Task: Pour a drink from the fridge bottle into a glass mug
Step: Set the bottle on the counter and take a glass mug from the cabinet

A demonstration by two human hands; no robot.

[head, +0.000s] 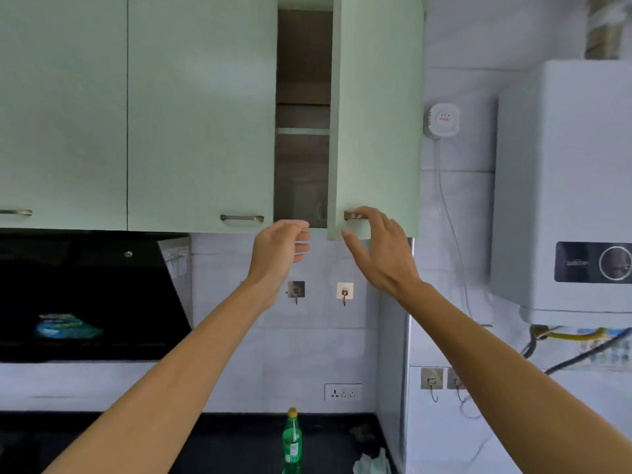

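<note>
Up on the wall, big green cupboards [136, 114]. At their right end, one door [376, 114] partly open, with dark shelves [302, 131] in the gap. Down below, a black counter [222, 439].

Right hand [379, 251] up at the door, fingers spread apart, tips on the handle [350, 216], thumb low by the door's bottom edge; not wrapped round it, by the look. Left hand [278, 248] just under the gap, fingers loosely curled, holding nothing. Green bottle [291, 439] standing upright on the counter, cap on, well below both hands. Low in the gap, a shiny thing [309, 203], maybe the mug; too dim to tell.

Likely step: getting the mug out. Hook the fingers well round the handle first. Pull the door wide, slowly, so as not to bump the head. Hold it open with the right hand. Reach in with the left hand only after making the gap wide. Take the mug firmly by its side, to stop a slip and a break. Bring it down gently beside the bottle, not on top of it.
</note>
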